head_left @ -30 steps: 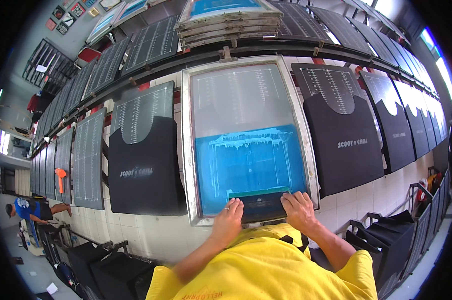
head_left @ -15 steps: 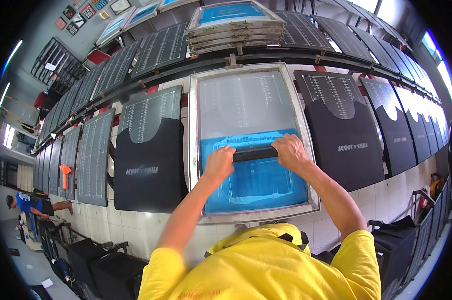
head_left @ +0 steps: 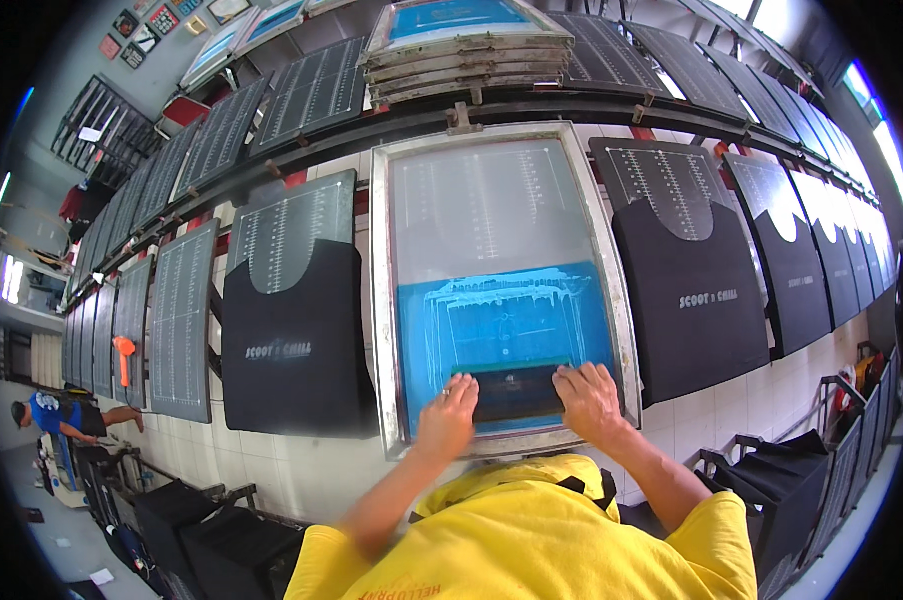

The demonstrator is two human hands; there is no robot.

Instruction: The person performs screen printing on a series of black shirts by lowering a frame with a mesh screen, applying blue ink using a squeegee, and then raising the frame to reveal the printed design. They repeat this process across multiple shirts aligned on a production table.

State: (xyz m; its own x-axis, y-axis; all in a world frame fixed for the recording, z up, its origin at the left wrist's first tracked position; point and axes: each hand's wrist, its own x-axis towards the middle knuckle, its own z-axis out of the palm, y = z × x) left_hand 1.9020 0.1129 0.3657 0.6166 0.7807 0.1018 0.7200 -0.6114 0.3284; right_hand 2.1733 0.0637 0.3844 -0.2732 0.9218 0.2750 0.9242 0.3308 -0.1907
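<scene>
Squeegee (head_left: 514,397), black and rectangular with a green edge, sits inside the near end of the pale-framed, blue-and-grey mesh screen (head_left: 489,235). Bare left hand (head_left: 446,415), slightly blurred, grips its left end; bare right hand (head_left: 588,400) grips its right. Risks, as judged: uneven pressure between the two ends could leave streaks; a sideways shove might shift the screen. Fingers dipping low could pick up the pale, wet-looking smear (head_left: 506,287) across the screen's blue part. Writing: pale block lettering (head_left: 277,350) on the black cloth left garment (head_left: 296,395), beside the screen, its middle patchy bluish grey; similar lettering on the black cloth right garment (head_left: 691,345), screen's other side. Light mark (head_left: 512,379) on squeegee, too small to read. Yellow cloth shirt (head_left: 531,530), nearside of screen: red letters, partly cut off.
</scene>
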